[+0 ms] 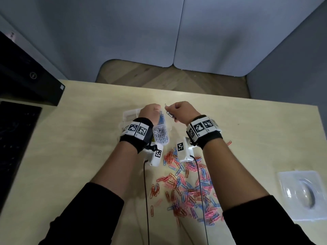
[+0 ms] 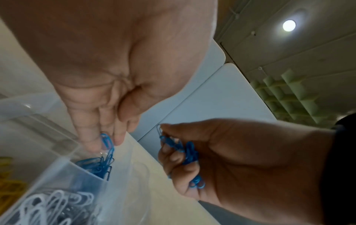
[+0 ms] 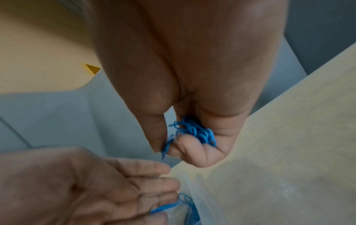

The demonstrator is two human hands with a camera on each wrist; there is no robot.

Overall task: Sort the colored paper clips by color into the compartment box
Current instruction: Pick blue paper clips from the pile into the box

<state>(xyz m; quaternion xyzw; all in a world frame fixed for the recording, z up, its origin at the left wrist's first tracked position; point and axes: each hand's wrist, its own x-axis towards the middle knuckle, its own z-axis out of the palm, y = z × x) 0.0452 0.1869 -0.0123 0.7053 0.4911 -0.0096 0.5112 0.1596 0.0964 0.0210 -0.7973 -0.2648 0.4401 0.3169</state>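
Note:
The clear compartment box (image 1: 130, 113) sits on the table under my left hand (image 1: 152, 110). One compartment holds blue clips (image 2: 96, 166), one white clips (image 2: 57, 202), and yellow ones (image 2: 7, 182) show further left. My left hand (image 2: 108, 143) pinches a blue paper clip (image 2: 106, 140) just above the blue compartment. Beside the box, my right hand (image 1: 177, 110) hovers a little above the table, its curled fingers gripping a bunch of blue clips (image 3: 194, 130), one of them pinched at the thumb tip (image 3: 165, 146). A loose pile of red, pink and blue clips (image 1: 191, 188) lies nearer me.
A black computer case (image 1: 30, 78) and a keyboard (image 1: 14, 138) stand at the left. A clear plastic tray (image 1: 300, 191) lies at the right table edge. Two black cables (image 1: 146, 191) run from the wrist cameras towards me. Grey partitions stand behind the table.

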